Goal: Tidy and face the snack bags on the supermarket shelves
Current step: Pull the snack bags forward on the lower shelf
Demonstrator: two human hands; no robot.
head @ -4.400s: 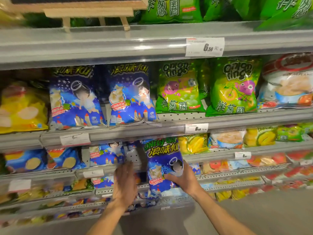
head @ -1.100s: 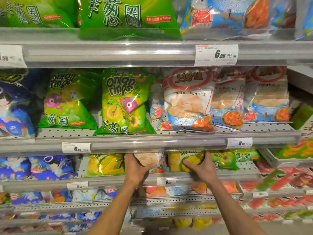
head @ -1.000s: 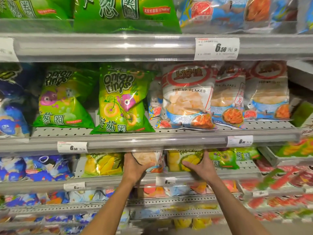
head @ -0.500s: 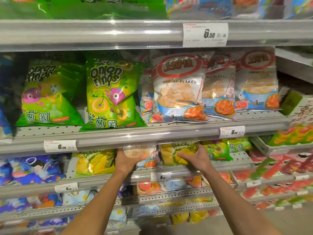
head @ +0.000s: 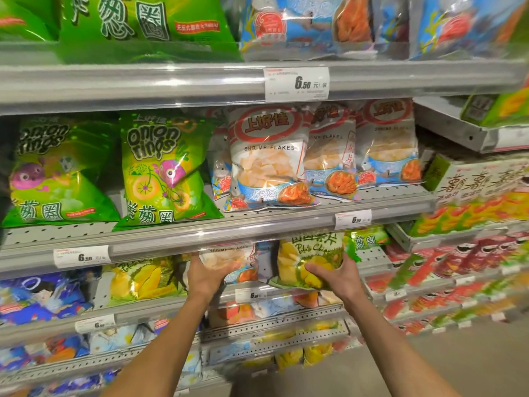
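Gripping lower corners: left hand (head: 206, 275) holds shrimp flakes bag (head: 229, 260), right hand (head: 333, 277) holds potato chips bag (head: 310, 260). Prob light, puffy, crinkly & fragile inside; hold edges, don't squeeze.

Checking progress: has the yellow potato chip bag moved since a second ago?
Yes. The yellow potato chip bag has come forward, now overhanging the shelf rail.

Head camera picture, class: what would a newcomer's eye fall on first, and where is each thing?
Low in the middle, the left hand grips a shrimp flakes bag and the right hand grips a yellow potato chips bag, side by side on one shelf. Above them stand bright green onion rings bags, with white shrimp flakes bags on their right.
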